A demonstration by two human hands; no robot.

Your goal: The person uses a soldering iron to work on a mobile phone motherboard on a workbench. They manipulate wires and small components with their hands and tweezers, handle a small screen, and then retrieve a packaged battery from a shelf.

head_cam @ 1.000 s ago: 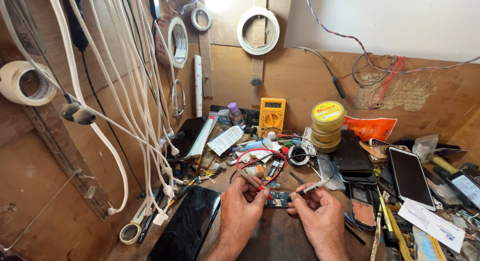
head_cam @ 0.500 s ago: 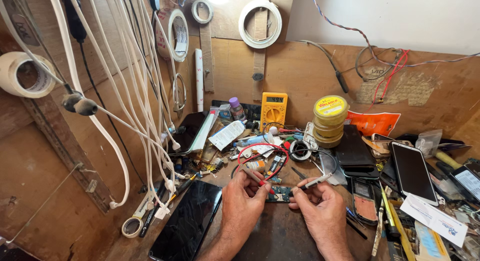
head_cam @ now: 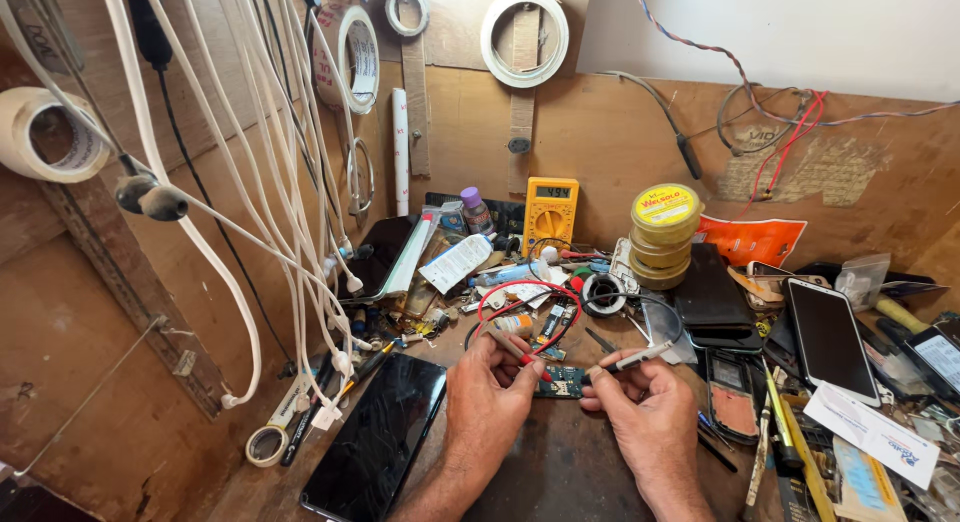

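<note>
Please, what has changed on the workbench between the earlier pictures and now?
Very little. The left hand keeps the red probe and the right hand keeps the black probe, both tips staying over the small circuit board. The hands shifted only slightly; the view moved a little. The yellow multimeter, dark phone and solder tins stayed in place.
</note>
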